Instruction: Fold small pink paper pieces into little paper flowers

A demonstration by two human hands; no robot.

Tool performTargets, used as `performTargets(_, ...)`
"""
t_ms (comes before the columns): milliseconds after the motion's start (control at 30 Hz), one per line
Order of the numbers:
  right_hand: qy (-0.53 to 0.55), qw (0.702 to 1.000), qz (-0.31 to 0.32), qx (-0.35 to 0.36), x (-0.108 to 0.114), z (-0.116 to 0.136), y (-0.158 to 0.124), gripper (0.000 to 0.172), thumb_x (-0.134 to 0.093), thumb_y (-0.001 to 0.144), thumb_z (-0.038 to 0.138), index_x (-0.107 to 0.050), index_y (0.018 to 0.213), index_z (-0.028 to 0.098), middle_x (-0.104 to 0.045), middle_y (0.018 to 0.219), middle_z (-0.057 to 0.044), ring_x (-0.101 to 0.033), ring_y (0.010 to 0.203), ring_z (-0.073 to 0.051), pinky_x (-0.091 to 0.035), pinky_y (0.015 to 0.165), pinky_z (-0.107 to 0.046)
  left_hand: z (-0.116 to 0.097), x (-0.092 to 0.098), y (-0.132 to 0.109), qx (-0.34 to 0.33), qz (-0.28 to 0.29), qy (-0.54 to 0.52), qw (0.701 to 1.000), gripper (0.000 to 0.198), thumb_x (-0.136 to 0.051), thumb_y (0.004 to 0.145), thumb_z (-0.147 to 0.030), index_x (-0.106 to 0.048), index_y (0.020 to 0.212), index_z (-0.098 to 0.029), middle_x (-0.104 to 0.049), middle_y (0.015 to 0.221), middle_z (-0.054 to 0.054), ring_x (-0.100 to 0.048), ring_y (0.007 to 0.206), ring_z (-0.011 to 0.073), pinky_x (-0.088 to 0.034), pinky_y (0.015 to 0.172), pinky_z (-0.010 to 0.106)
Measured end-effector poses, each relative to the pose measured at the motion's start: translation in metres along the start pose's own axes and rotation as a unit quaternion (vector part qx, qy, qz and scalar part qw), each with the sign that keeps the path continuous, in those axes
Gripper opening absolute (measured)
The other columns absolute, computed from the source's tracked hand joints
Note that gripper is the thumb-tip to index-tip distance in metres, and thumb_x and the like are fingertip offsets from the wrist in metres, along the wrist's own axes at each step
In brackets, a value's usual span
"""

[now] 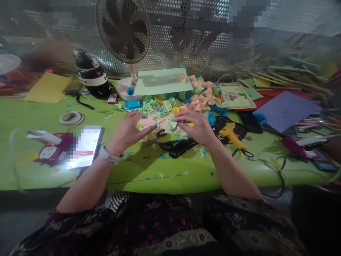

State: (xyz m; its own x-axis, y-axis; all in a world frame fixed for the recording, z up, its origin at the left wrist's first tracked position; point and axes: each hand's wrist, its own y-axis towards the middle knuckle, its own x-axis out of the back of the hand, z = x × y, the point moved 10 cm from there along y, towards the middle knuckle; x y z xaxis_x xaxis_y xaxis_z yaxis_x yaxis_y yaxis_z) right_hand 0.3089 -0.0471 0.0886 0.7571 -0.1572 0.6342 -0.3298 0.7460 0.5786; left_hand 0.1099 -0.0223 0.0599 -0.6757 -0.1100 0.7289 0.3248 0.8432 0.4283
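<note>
Between the thumb and fingers of my right hand [196, 125] is a small curled piece of pale green paper [170, 126]. To its left, my left hand [130, 128] hovers with thumb and fingers apart, nothing visible between them. Under and around both hands lie peach paper scraps [149, 121] and green cut paper pieces [153, 106]. Dark-handled scissors [165, 145] rest just below the hands, beside a glossy black tool [183, 148] whose kind I cannot make out. Beyond my right hand is a pile of folded peach paper shapes [201, 99].
A fan [124, 32] and a black bottle [93, 76] stand at the back. A lit phone [86, 147] and a tape roll [71, 118] lie left. Right of my hand are a yellow glue gun [232, 135], a purple sheet [286, 110] and a purple power socket block [301, 149].
</note>
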Motion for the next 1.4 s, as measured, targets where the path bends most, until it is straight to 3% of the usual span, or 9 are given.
performTargets(200, 0.042, 0.998, 0.028, 0.023, -0.019, 0.013, -0.005, 0.015, -0.062, 0.092, 0.020, -0.075, 0.095, 0.026, -0.075, 0.099, -0.003, -0.068, 0.095, -0.019, -0.054, 0.086, -0.037, -0.039, -0.044, -0.014, -0.025, 0.146, -0.375, 0.915, 0.052, -0.067, 0.089, -0.029, -0.052, 0.137, -0.016, -0.072, 0.113, 0.013, -0.071, 0.097, 0.0183, -0.059, 0.087, 0.032)
performTargets(400, 0.151, 0.980, 0.071, -0.107, -0.034, -0.011, -0.006, 0.016, -0.062, 0.090, 0.034, -0.070, 0.090, 0.020, -0.070, 0.091, -0.003, -0.062, 0.082, -0.016, -0.050, 0.071, -0.030, -0.027, -0.055, -0.013, 0.029, 0.172, -0.461, 0.870, 0.044, -0.072, 0.082, -0.024, -0.063, 0.125, -0.015, -0.075, 0.108, 0.010, -0.072, 0.097, 0.0180, -0.059, 0.088, 0.032)
performTargets(567, 0.233, 0.949, 0.104, -0.188, -0.043, -0.017, -0.009, 0.020, -0.066, 0.084, 0.039, -0.064, 0.085, 0.019, -0.061, 0.080, -0.001, -0.055, 0.072, -0.014, -0.046, 0.067, -0.029, -0.017, -0.051, -0.012, 0.085, 0.158, -0.506, 0.843, 0.044, -0.077, 0.080, -0.023, -0.067, 0.122, -0.016, -0.071, 0.074, 0.000, -0.069, 0.068, 0.0107, -0.058, 0.068, 0.023)
performTargets(733, 0.283, 0.910, 0.143, -0.269, -0.055, -0.020, -0.017, 0.018, -0.068, 0.080, 0.036, -0.064, 0.079, 0.019, -0.058, 0.069, 0.002, -0.048, 0.060, -0.010, -0.041, 0.058, -0.026, -0.010, -0.057, -0.015, 0.154, 0.152, -0.559, 0.801, 0.032, -0.078, 0.081, -0.032, -0.073, 0.108, -0.017, -0.072, 0.083, 0.001, -0.066, 0.066, 0.0082, -0.057, 0.066, 0.021)
performTargets(867, 0.279, 0.898, 0.123, -0.317, -0.045, -0.045, -0.016, 0.015, -0.073, 0.074, 0.030, -0.064, 0.073, 0.018, -0.061, 0.063, 0.002, -0.049, 0.053, -0.009, -0.041, 0.054, -0.024, 0.001, -0.054, -0.013, 0.177, 0.108, -0.529, 0.823, 0.035, -0.073, 0.084, -0.042, -0.071, 0.109, -0.016, -0.072, 0.080, 0.002, -0.064, 0.065, 0.0083, -0.056, 0.067, 0.022)
performTargets(1033, 0.305, 0.847, -0.164, -0.403, 0.029, -0.130, -0.021, 0.013, -0.073, 0.072, 0.028, -0.063, 0.072, 0.019, -0.067, 0.066, 0.001, -0.055, 0.052, -0.009, -0.043, 0.048, -0.021, 0.037, -0.024, 0.001, 0.180, -0.005, -0.412, 0.893, 0.031, -0.073, 0.083, -0.042, -0.071, 0.097, -0.014, -0.072, 0.080, 0.004, -0.066, 0.069, 0.0115, -0.057, 0.070, 0.025)
performTargets(1133, 0.356, 0.802, -0.258, -0.405, 0.049, -0.160, -0.028, 0.010, -0.070, 0.075, 0.028, -0.066, 0.082, 0.022, -0.071, 0.073, 0.001, -0.064, 0.063, -0.011, -0.049, 0.051, -0.020, 0.063, -0.003, 0.008, 0.163, -0.067, -0.292, 0.940, 0.027, -0.069, 0.084, -0.035, -0.070, 0.102, -0.015, -0.073, 0.087, 0.006, -0.068, 0.075, 0.0150, -0.057, 0.073, 0.028)
performTargets(1233, 0.372, 0.807, -0.228, -0.398, 0.038, -0.159, -0.025, 0.010, -0.071, 0.074, 0.025, -0.069, 0.083, 0.021, -0.072, 0.073, 0.001, -0.066, 0.065, -0.011, -0.051, 0.053, -0.020, 0.081, -0.001, 0.010, 0.166, -0.044, -0.134, 0.976, 0.028, -0.067, 0.082, -0.030, -0.070, 0.105, -0.014, -0.074, 0.096, 0.010, -0.069, 0.084, 0.0211, -0.056, 0.078, 0.035)
performTargets(1400, 0.308, 0.867, -0.022, -0.392, -0.010, -0.118, -0.012, 0.014, -0.075, 0.072, 0.024, -0.072, 0.084, 0.018, -0.075, 0.075, -0.002, -0.066, 0.061, -0.010, -0.052, 0.058, -0.021, 0.086, -0.030, 0.007, 0.160, 0.070, -0.061, 0.983, 0.044, -0.067, 0.081, -0.040, -0.065, 0.118, -0.016, -0.067, 0.125, 0.014, -0.065, 0.108, 0.0275, -0.053, 0.089, 0.039)
